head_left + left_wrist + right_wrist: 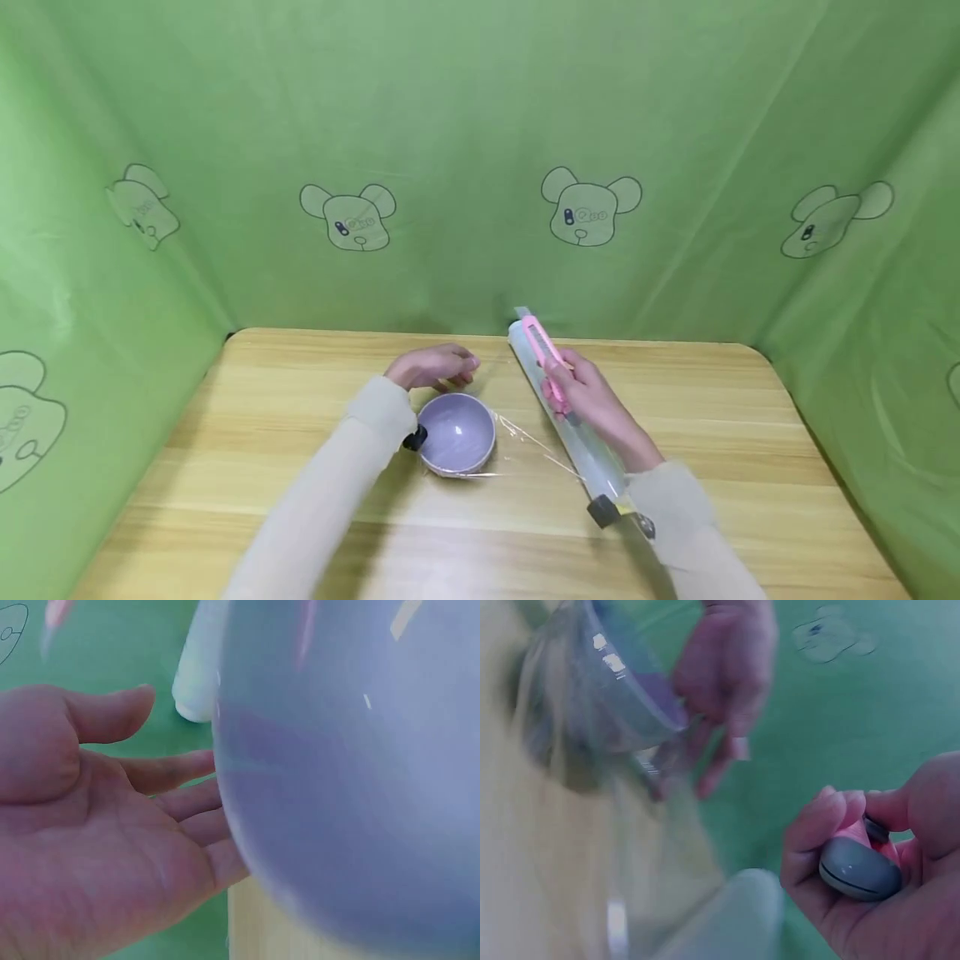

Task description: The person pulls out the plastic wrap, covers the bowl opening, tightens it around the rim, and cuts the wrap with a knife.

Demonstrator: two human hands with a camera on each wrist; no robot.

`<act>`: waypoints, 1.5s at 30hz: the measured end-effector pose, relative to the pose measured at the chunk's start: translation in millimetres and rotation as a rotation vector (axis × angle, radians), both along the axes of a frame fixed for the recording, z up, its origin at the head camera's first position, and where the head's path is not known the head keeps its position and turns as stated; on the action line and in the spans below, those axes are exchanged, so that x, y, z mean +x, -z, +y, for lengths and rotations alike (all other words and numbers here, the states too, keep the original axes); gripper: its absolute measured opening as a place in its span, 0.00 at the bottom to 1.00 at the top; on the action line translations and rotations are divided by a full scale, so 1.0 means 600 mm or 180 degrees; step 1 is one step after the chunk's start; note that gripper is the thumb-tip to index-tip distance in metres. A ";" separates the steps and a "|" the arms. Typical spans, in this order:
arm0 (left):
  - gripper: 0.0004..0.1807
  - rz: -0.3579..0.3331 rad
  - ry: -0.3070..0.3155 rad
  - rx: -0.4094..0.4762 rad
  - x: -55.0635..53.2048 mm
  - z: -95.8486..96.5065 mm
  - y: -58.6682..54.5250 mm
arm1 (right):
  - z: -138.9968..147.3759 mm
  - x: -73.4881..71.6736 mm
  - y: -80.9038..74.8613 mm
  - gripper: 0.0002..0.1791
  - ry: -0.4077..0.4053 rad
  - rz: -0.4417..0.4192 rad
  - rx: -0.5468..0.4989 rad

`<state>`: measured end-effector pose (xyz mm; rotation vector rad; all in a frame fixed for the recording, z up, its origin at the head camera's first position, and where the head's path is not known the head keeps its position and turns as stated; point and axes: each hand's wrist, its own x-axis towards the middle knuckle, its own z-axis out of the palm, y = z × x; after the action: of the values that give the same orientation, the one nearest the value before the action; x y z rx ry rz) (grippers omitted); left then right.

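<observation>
A lavender bowl [457, 432] stands on the table, with clear plastic wrap [536, 442] stretched over it and running right to a pale roll of plastic wrap [596, 467]. My left hand [435, 367] is beside the bowl's far rim. Its palm and loosely extended fingers show in the left wrist view, holding nothing; whether they touch the rim or film I cannot tell. My right hand [592, 404] grips a pink utility knife [537, 337] above the roll, blade end pointing away. In the right wrist view, the knife's grey end [859, 868] pokes out from the curled fingers.
The wooden table [300, 400] has rounded far corners. Green curtains [465, 100] printed with bear heads hang behind it and along both sides. Black wrist cameras sit at both cuffs, the left one [415, 438] close against the bowl's left side.
</observation>
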<state>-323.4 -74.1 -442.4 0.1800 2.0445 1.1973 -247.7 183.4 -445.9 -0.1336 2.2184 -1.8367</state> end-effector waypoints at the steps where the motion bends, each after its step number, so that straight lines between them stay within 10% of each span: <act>1: 0.28 -0.0005 -0.0011 -0.0023 0.000 0.006 0.003 | -0.002 -0.006 0.009 0.19 -0.0033 -0.0021 0.0006; 10: 0.18 0.0223 0.0022 0.0103 0.014 0.042 0.001 | 0.013 -0.014 0.046 0.18 -0.0008 -0.0224 -0.0117; 20: 0.11 0.0921 -0.0467 0.0016 0.036 0.050 0.024 | -0.003 -0.025 0.046 0.19 0.0022 0.0133 0.0717; 28: 0.09 0.0766 -0.0643 0.0267 0.041 0.045 0.036 | -0.025 -0.048 0.046 0.27 0.0069 0.0530 0.1418; 45: 0.05 0.0402 -0.0664 0.0424 0.027 0.032 0.023 | -0.027 -0.084 0.033 0.28 -0.0101 0.0409 0.1619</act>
<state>-307.4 -54.8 -455.9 0.1102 2.1336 1.4860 -298.2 167.2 -465.5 -0.1895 2.6736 -1.2234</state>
